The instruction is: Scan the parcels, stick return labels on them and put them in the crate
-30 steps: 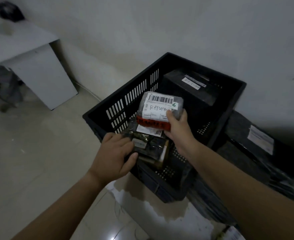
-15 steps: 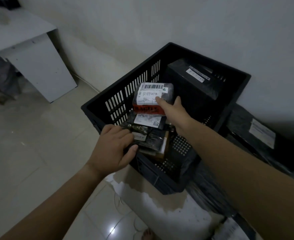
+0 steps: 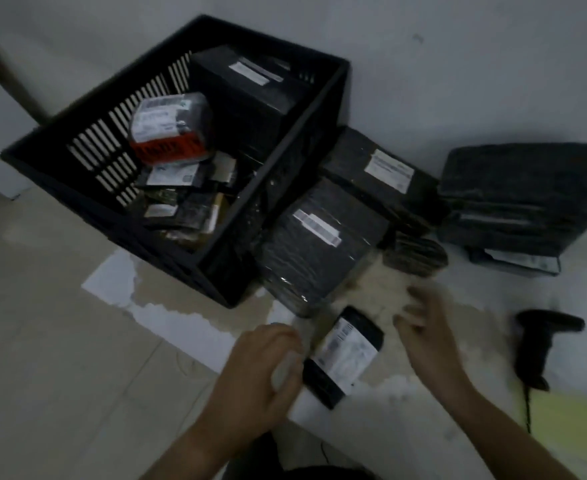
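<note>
Parcel [image 3: 345,355] is likely awaiting scanning: your left hand [image 3: 264,370] is curling at its edge, grip unclear; your empty, relaxed right hand [image 3: 423,336] is needing the scanner [image 3: 541,344].

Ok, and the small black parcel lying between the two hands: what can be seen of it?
The small black parcel is a flat, oblong packet in what looks like glossy black plastic wrap. A white shipping label with barcodes covers most of its top face. It lies flat and diagonal on the pale floor, in front of the black crate, not in it. The left hand is at its near left edge, but blur hides any contact. The right hand is apart.
</note>
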### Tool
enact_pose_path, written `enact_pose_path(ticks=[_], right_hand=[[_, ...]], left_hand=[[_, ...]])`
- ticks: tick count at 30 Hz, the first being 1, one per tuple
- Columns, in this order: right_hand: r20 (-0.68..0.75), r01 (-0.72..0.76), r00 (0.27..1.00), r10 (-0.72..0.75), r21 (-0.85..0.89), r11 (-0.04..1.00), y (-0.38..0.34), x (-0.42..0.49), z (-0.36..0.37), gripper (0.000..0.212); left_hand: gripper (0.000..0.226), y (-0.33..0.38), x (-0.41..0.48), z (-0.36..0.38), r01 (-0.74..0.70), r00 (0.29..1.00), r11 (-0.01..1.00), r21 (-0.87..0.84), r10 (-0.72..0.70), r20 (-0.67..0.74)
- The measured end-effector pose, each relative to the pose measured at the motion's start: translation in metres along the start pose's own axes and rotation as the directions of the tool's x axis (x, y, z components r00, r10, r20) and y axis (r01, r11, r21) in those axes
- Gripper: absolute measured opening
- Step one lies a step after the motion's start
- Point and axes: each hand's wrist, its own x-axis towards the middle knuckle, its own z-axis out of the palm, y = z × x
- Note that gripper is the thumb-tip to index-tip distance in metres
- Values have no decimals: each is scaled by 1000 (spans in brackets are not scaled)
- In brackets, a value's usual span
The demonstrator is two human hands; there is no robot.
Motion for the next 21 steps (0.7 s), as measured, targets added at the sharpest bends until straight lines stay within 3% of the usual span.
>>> enact_pose_path(ticks=[1, 2, 3, 4, 5, 6, 7, 8, 11, 13, 15, 18, 19, 21], right_hand=[[97, -81, 992, 85, -43, 996, 22, -1, 0, 50], [185, -98, 976, 115, -99, 990, 40, 0, 1, 54], [252, -86, 960, 121, -144, 986, 54, 3, 3, 60], [312, -68, 943, 119, -171, 983, 63, 8, 7, 65], [360, -66, 923, 135, -196, 978, 68, 13, 11, 69], [393, -86, 904, 169, -222, 971, 71, 18, 16, 72], [409, -88, 891, 196, -267, 960, 73, 22, 21, 74], [405, -62, 893, 196, -322, 945, 77, 26, 25, 73], [313, -50, 933, 180, -380, 924, 87, 30, 22, 51], [289, -216, 923, 254, -160, 963, 92, 29, 4, 38], [314, -344, 899, 305, 74, 936, 96, 25, -24, 25], [344, -353, 896, 282, 164, 921, 103, 18, -74, 19], [278, -294, 927, 252, 120, 948, 109, 17, -93, 20], [-46, -158, 987, 156, -33, 987, 120, 17, -132, 25]], left_hand=[[19, -2, -5, 31, 167, 985, 984, -61, -164, 44], [29, -9, -8, 59, 383, 923, 915, -126, -374, 91], [42, -11, -5, 80, 611, 792, 767, -195, -594, 142], [52, -14, -1, 96, 788, 611, 564, -248, -766, 201], [54, -17, 3, 108, 879, 453, 379, -290, -853, 259], [48, -18, 8, 117, 909, 361, 262, -323, -883, 300], [41, -18, 11, 123, 913, 326, 211, -349, -892, 314], [35, -17, 14, 128, 904, 318, 188, -383, -895, 313], [4, -10, 15, 133, 851, 394, 244, -466, -883, 257], [8, -2, 15, 134, 812, 426, 243, -531, -868, 255], [23, 8, 22, 139, 776, 419, 150, -613, -849, 323], [25, 28, 33, 154, 811, 427, 99, -577, -774, 467], [25, 35, 37, 159, 812, 452, 122, -571, -750, 483], [22, 47, 47, 167, 788, 494, 151, -597, -734, 467]])
